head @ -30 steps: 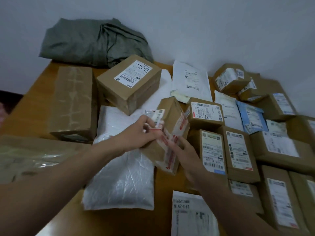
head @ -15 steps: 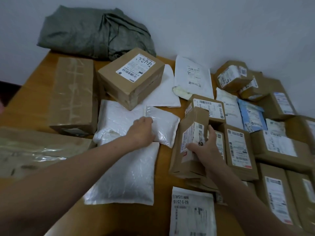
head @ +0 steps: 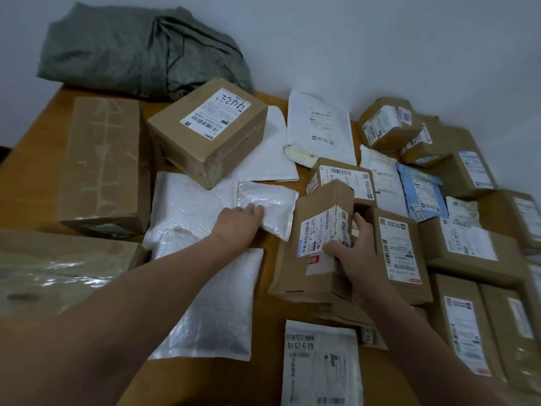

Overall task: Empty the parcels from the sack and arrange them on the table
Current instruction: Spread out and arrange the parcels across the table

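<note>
Here, my left hand (head: 238, 221) curled onto the small white pouch (head: 270, 204), my right hand (head: 356, 248) gripping the tilted brown box (head: 314, 218).

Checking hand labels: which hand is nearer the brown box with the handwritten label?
Left. The left hand grips the small white pouch just in front of that box; the right hand holds a tilted carton farther right.

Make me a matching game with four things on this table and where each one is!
Things:
1 green sack
2 blue parcel
3 small white pouch
4 tilted brown box

Places:
A held by the right hand
B crumpled by the wall
C held by the left hand
D flat among labelled boxes on the right

Pairs: 1-B, 2-D, 3-C, 4-A
</note>
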